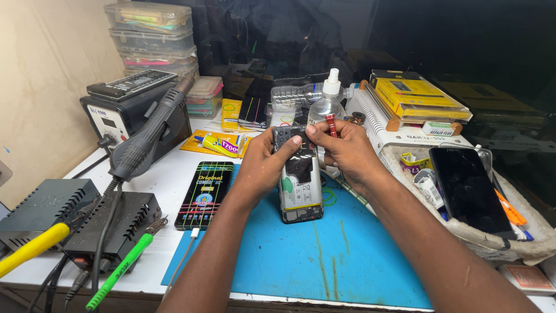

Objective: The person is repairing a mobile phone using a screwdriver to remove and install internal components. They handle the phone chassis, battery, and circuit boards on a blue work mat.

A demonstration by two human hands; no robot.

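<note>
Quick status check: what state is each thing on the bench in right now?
Opened phone: back cover off, insides exposed, held above the blue mat.
Left hand: gripping the phone's left edge.
Right hand: holding a red tool at the phone's top.
Spray bottle: upright, capped.
Hot-air handle: resting on its station.
Black phone: screen dark, lying in the tray.

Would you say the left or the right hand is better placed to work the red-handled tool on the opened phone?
Probably the right hand: it already grips the red-handled tool at the top of the opened phone, while the left hand clasps the phone's side.
</note>
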